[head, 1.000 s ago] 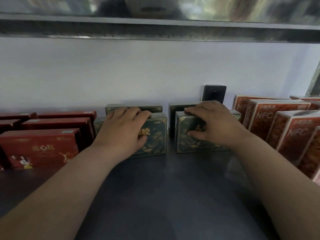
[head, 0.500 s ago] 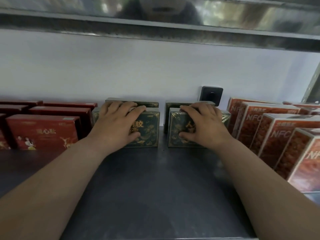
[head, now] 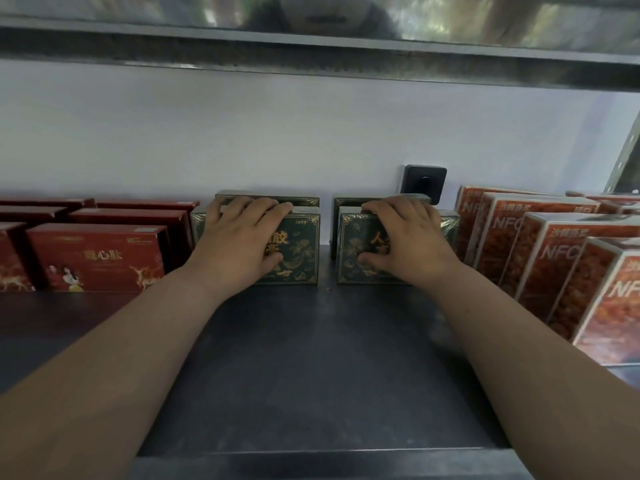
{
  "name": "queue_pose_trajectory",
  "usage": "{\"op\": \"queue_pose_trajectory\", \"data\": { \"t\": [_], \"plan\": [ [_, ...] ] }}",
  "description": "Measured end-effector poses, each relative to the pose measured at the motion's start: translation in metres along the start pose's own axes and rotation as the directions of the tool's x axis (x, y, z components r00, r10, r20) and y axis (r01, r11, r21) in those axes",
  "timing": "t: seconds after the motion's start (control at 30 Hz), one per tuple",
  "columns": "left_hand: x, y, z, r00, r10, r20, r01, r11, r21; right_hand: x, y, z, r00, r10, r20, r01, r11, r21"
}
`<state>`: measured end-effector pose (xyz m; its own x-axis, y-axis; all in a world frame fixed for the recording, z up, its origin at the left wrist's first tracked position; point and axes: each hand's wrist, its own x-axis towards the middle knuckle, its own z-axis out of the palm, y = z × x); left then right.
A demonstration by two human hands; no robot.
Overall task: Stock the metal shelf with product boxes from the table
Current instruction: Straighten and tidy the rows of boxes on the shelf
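Observation:
Two dark green boxes with gold print stand upright side by side on the dark metal shelf (head: 311,358). My left hand (head: 239,240) grips the left green box (head: 301,258), fingers over its top edge and thumb on its front face. In the same way my right hand (head: 405,240) holds the right green box (head: 349,251). Right behind each one stands another green box, one on the left (head: 298,201) and one on the right (head: 346,202), near the white wall.
Rows of red boxes (head: 100,258) fill the shelf's left side. Orange NFC boxes (head: 554,265) stand in rows on the right. A black socket (head: 424,181) sits on the wall behind. The upper metal shelf (head: 311,46) hangs low overhead.
Both hands stay on the same two green boxes. The view has drawn back a little, so more of the shelf's front edge shows.

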<state>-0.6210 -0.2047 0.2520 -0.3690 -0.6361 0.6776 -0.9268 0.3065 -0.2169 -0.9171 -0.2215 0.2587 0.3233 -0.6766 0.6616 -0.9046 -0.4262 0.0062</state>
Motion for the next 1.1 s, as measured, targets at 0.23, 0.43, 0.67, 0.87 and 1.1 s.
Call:
{"op": "queue_pose_trajectory", "data": {
  "t": [0.23,0.43,0.67,0.87,1.1],
  "plan": [
    [-0.0006,-0.0033,0.0048,1.000,0.006,-0.019,-0.007,1.000,-0.020,0.0000,-0.0002,0.0003,1.000,0.005,-0.001,-0.005,1.000,0.000],
    [-0.0007,0.0011,0.0076,1.000,0.008,-0.029,-0.008,1.000,-0.018,0.0028,-0.0007,-0.0023,1.000,0.021,0.015,-0.021,0.999,0.033],
    [-0.0014,0.0019,0.0085,0.999,0.013,-0.036,-0.014,1.000,-0.022,0.0018,0.0001,-0.0031,1.000,0.018,0.015,-0.019,0.999,0.041],
    [-0.0016,0.0047,0.0092,0.999,0.022,-0.043,-0.022,1.000,-0.006,0.0016,-0.0004,-0.0033,1.000,0.013,0.009,-0.014,0.999,0.040],
    [-0.0017,0.0043,0.0097,0.999,0.018,-0.034,-0.018,1.000,-0.005,0.0012,-0.0014,-0.0036,1.000,0.014,0.007,-0.014,0.999,0.037]
  ]
}}
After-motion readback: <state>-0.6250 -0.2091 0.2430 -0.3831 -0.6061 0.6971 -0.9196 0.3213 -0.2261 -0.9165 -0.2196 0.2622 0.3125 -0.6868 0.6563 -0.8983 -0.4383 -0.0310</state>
